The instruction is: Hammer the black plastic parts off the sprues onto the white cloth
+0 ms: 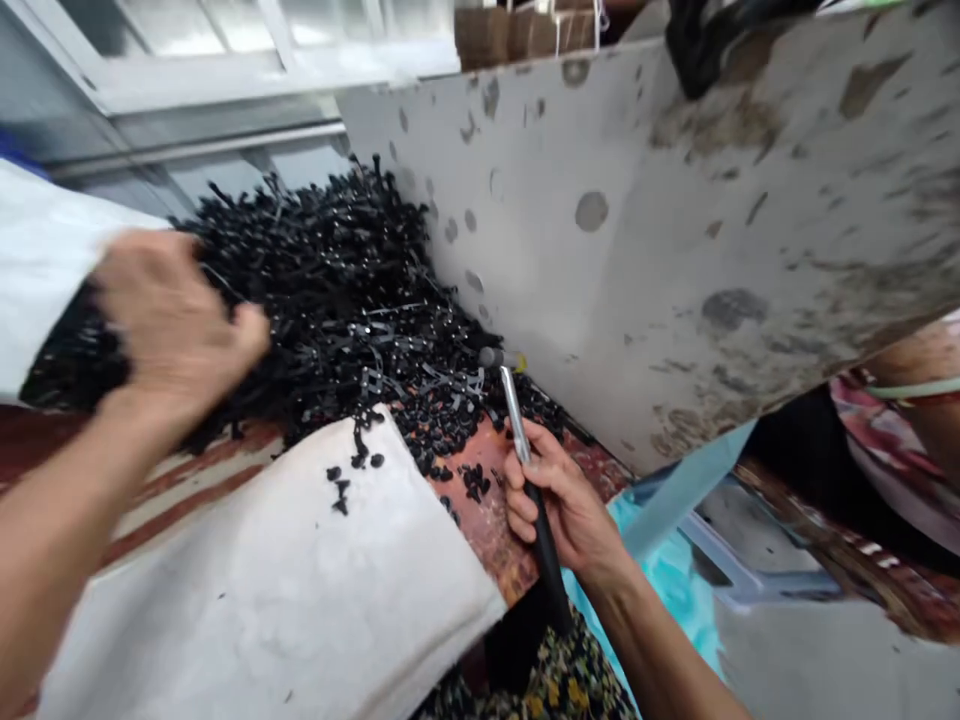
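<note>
My right hand point(559, 490) is closed around the black handle of a small two-faced mallet point(514, 405). Its shaft is shiny metal; one face is grey, the other yellow. The mallet's head is up, beside the lower edge of a heap of small black moulded pieces point(322, 270) joined on thin stems. Over the left part of this heap is my left hand point(169, 310), blurred by motion. Its thumb points right, and its other fingers are smeared and partly hidden, so any hold is unclear. A few loose black pieces point(360, 450) lie on a white padded sheet point(300, 580) between my arms.
An upright stained white board point(555, 230) borders the heap on the right. White material point(60, 250) lies at far left, below a window frame point(285, 75). Another person's forearm point(919, 365) shows beyond the board, near a plastic stool point(750, 570). The tabletop point(487, 510) is reddish.
</note>
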